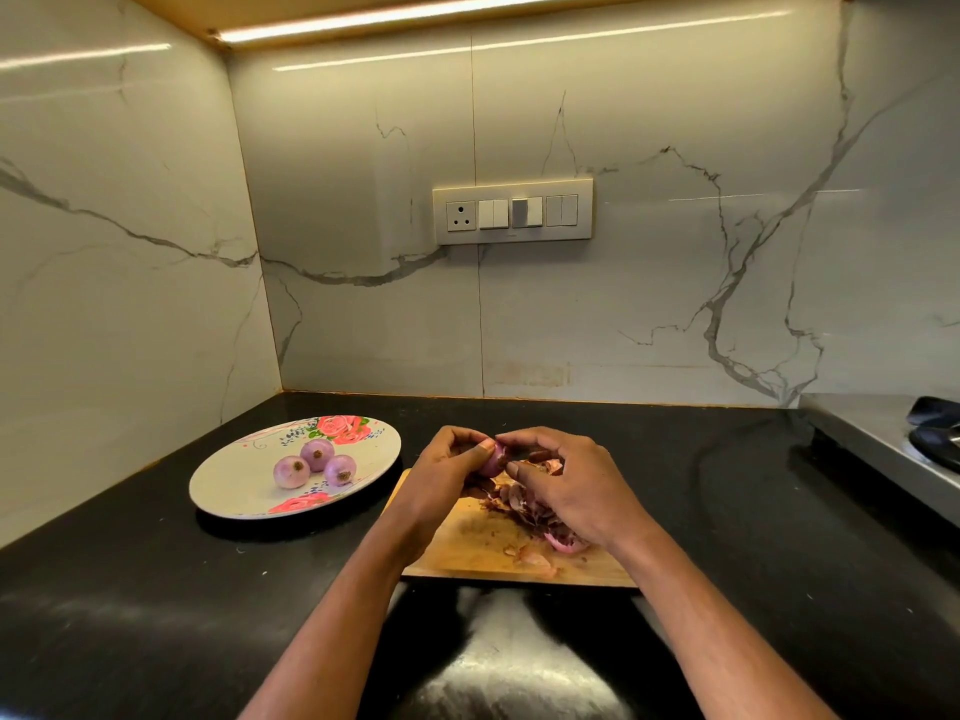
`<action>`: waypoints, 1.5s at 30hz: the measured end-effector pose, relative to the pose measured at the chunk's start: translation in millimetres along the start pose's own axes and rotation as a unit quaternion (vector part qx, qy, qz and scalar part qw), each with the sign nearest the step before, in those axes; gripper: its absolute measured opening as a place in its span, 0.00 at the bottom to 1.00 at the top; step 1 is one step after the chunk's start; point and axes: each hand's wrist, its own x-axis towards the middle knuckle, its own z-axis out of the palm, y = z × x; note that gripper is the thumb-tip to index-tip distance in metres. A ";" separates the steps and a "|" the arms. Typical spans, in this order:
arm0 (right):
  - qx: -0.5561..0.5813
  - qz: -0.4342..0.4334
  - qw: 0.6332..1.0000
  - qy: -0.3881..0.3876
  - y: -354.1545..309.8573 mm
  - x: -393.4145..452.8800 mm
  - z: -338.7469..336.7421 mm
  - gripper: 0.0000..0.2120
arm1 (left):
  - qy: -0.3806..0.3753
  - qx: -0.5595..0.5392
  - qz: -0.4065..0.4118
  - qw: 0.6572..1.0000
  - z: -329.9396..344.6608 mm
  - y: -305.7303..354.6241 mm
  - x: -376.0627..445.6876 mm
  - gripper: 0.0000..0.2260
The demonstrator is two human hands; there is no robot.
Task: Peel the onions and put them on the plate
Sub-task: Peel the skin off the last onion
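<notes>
A small purple onion (492,461) is held over the wooden cutting board (467,550). My left hand (447,475) grips it from the left, thumb on top. My right hand (563,485) pinches at the onion's right side with curled fingers. Three peeled onions (315,464) lie together on the floral plate (234,485) to the left of the board. A heap of dry onion skins (524,506) lies on the board under my right hand, partly hidden by it.
The black countertop (156,589) runs to marble walls at the back and left. A steel stove edge (883,439) with a dark burner sits at the far right. A switch panel (511,212) is on the back wall.
</notes>
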 end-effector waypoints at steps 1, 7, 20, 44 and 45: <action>0.012 0.001 1.000 0.011 0.3 -0.2 -0.6 0.11 | -0.001 -0.008 -0.001 1.000 0.0 -0.3 0.2 0.09; 0.028 -0.001 0.998 0.047 2.6 0.4 0.8 0.03 | 0.000 -0.048 0.007 0.999 1.3 -0.8 1.0 0.10; -0.066 -0.026 0.996 0.058 2.3 -1.3 3.0 0.07 | 0.068 -0.102 -0.023 0.992 0.3 -2.4 3.5 0.13; -0.041 -0.052 0.981 0.182 1.5 -2.4 10.4 0.03 | 0.010 -0.102 0.051 0.993 4.6 -2.1 -0.8 0.20; -0.038 -0.051 0.980 0.189 0.7 -2.4 11.0 0.02 | 0.009 -0.103 0.051 0.993 5.1 -2.0 -0.6 0.21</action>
